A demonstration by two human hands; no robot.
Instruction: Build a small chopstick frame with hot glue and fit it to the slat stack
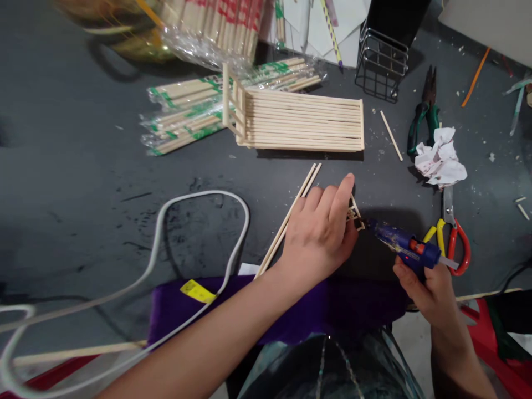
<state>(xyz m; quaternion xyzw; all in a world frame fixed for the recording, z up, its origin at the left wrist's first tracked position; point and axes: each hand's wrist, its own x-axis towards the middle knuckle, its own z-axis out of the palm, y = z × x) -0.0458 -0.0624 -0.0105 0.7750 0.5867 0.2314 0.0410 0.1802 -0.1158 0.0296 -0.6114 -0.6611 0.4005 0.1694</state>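
On the tabletop (95, 194), my right hand (434, 293) grips the glue gun (401, 245), my left hand (316, 233) the stick frame (354, 213); nozzle (369, 224) slippage could cause burns.

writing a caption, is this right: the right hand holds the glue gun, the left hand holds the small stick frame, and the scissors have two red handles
Not quite: in the head view, the scissors have one red handle and one yellow. The rest stands.

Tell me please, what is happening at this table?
The right hand holds a blue glue gun, with its tip at a small stick frame. The left hand holds this frame, partly covering it. On the table, a larger piece made of joined sticks lies beside wrapped sticks. I cannot tell if glue is coming out.
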